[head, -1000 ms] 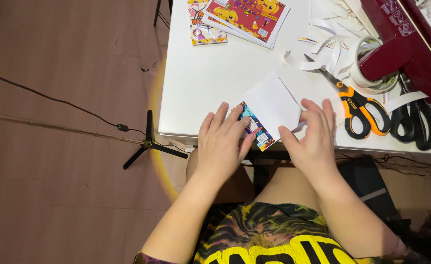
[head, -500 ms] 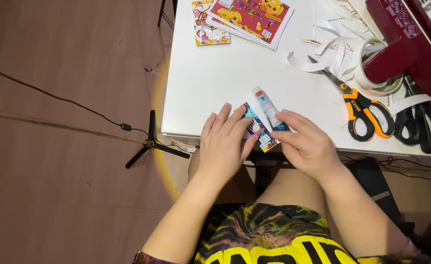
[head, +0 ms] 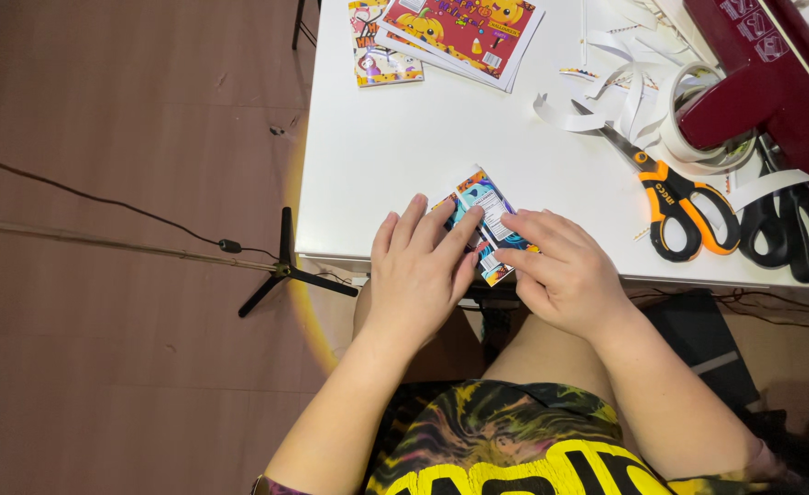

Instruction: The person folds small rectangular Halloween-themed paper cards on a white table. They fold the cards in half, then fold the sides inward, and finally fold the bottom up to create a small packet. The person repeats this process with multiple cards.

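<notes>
A small colourful printed paper [head: 485, 209], folded into a narrow packet, lies near the front edge of the white table [head: 423, 119]. My left hand [head: 418, 270] lies flat on the packet's left part, fingers spread and pressing down. My right hand [head: 560, 270] presses on its right side, with the index finger along the fold. Most of the paper is hidden under both hands.
Orange-handled scissors [head: 679, 206] and black-handled scissors [head: 794, 229] lie at the right. A dark red box [head: 771, 82], a tape roll [head: 698, 137] and white paper strips [head: 606, 92] sit at the back right. Colourful printed sheets [head: 459, 32] lie at the back. A tripod [head: 280, 266] stands on the floor to the left.
The white flap that stood open has been folded over, so the printed side now faces up. My right hand has shifted left onto the fold; my left hand stays pressing.
</notes>
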